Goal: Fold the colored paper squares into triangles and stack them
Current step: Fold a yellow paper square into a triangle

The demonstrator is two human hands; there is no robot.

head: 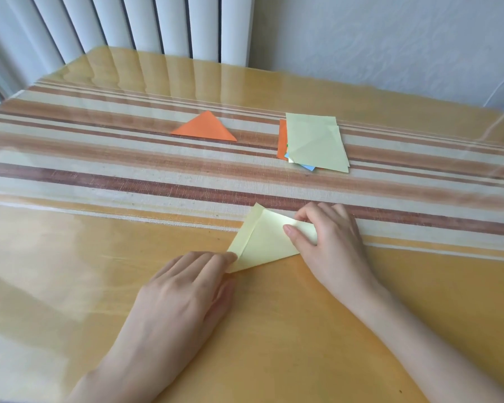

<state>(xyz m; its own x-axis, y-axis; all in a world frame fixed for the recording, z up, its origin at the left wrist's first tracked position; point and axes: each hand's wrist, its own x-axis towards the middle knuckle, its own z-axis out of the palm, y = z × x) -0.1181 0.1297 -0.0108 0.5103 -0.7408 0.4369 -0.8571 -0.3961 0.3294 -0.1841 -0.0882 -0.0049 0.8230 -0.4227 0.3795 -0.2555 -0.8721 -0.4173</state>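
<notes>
- We worked at a wooden table with a striped runner across it; every place below is given from that runner.
- The pale yellow paper lay flat at the runner's near edge, its far tip over the last stripes and the rest on bare wood. It was folded over on the diagonal, though the edges were not quite matched: a narrow strip of the lower layer showed along one side.
- Our left hand lay nearer than the runner, its fingers fairly straight and its fingertips pressing down the paper's near corner.
- Our right hand sat on the runner's near edge, pinching the paper's right corner: thumb on top of the flap, forefinger curled at its far edge.
- An orange triangle, already folded, lay alone on the runner's far stripes, about mid-length.
- A loose pile of unfolded squares sat on the runner right of its middle, with a pale yellow sheet on top and orange and blue edges peeking out.
- A white radiator stood beyond the runner's far side.
</notes>
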